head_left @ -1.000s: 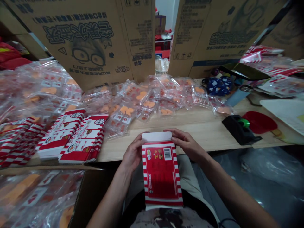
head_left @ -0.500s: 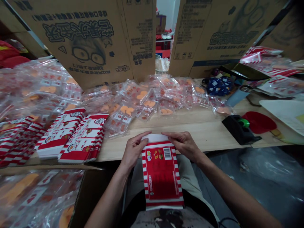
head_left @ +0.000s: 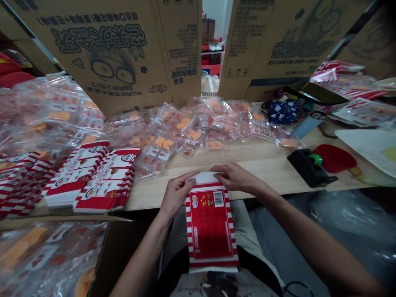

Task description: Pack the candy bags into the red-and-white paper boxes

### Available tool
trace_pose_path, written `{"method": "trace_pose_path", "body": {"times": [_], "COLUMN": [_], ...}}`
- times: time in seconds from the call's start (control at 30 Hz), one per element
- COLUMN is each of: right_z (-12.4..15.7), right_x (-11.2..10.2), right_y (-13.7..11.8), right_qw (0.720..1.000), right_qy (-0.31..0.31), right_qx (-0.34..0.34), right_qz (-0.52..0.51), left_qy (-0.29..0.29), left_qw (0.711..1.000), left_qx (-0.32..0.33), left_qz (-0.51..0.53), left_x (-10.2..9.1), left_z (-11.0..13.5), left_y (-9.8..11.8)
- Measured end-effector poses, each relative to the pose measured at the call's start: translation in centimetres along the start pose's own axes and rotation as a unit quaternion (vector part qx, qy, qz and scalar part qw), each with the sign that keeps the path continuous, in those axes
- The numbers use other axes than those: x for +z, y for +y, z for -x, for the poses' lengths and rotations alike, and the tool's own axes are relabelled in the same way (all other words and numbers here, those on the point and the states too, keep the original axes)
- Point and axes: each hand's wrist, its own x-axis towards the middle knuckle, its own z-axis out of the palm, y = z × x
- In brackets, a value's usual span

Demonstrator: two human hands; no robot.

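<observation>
A flat red printed carton (head_left: 212,227) with red-and-white striped edges and a barcode lies over my lap, its white flap (head_left: 202,178) at the far end. My left hand (head_left: 177,189) pinches the flap's left corner between thumb and fingers. At the right corner, my right hand (head_left: 233,176) is closed on the flap with its fingers curled over the edge. Left of my hands, stacks of similar striped cartons (head_left: 103,179) rest on the wooden table (head_left: 247,165). Clear plastic packets (head_left: 161,150) with orange pieces inside are heaped behind them.
Large brown cardboard boxes (head_left: 117,53) stand along the back. To the right are a black tape dispenser (head_left: 306,169), a red scoop-like thing (head_left: 335,158) and a grey-blue cylinder (head_left: 309,123). An open box (head_left: 105,251) at lower left holds more packets.
My right hand has shifted slightly left and up along the flap, its fingers now curled more over the edge. My left hand keeps its pinch. The view has moved a little.
</observation>
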Motion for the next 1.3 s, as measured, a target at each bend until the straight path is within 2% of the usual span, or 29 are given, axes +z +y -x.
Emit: {"method": "trace_pose_path", "body": {"times": [0.13, 0.23, 0.33, 0.43, 0.53, 0.63, 0.87, 1.0, 1.13, 1.23, 1.3], "right_z": [0.2, 1.1, 1.8, 2.3, 2.5, 2.5, 1.7, 1.9, 2.8, 3.8, 4.4], "right_x": [0.1, 0.0, -0.6, -0.7, 0.0, 0.5, -0.8, -1.0, -0.8, 0.5, 2.0], "right_y": [-0.7, -0.5, 0.2, 0.8, 0.8, 0.4, -0.4, -0.7, -0.8, -0.7, -0.5], "right_qw": [0.992, 0.993, 0.987, 0.943, 0.906, 0.894, 0.916, 0.941, 0.955, 0.968, 0.972], "right_qy": [-0.007, -0.026, -0.084, -0.136, -0.125, -0.091, -0.117, -0.114, -0.126, -0.055, 0.010], "right_qx": [-0.077, -0.105, -0.046, 0.050, 0.090, 0.116, 0.119, 0.106, 0.040, -0.003, 0.002], "right_qz": [0.095, 0.037, -0.130, -0.300, -0.394, -0.423, -0.365, -0.301, -0.267, -0.244, -0.233], "left_qy": [-0.008, -0.024, -0.036, -0.030, -0.021, -0.026, -0.040, -0.054, -0.043, -0.031, -0.036], "left_qw": [1.000, 0.999, 0.997, 0.998, 0.999, 0.998, 0.995, 0.991, 0.997, 0.999, 0.999], "left_qx": [0.002, -0.005, -0.027, -0.022, -0.016, -0.034, -0.068, -0.105, -0.055, -0.006, 0.010], "left_qz": [0.011, 0.032, 0.062, 0.055, 0.026, 0.049, 0.057, 0.064, 0.036, -0.008, -0.031], "left_x": [-0.9, -1.8, -2.0, -1.5, -0.6, -0.1, -0.4, -0.8, -1.1, -1.7, -2.0], "left_z": [0.1, 0.1, 0.3, 0.7, 1.0, 1.2, 1.3, 1.2, 1.1, 1.0, 1.2], "left_y": [-0.3, -0.9, -1.3, -1.0, -0.4, 0.3, 1.8, 1.6, 0.5, -0.3, -0.7]}}
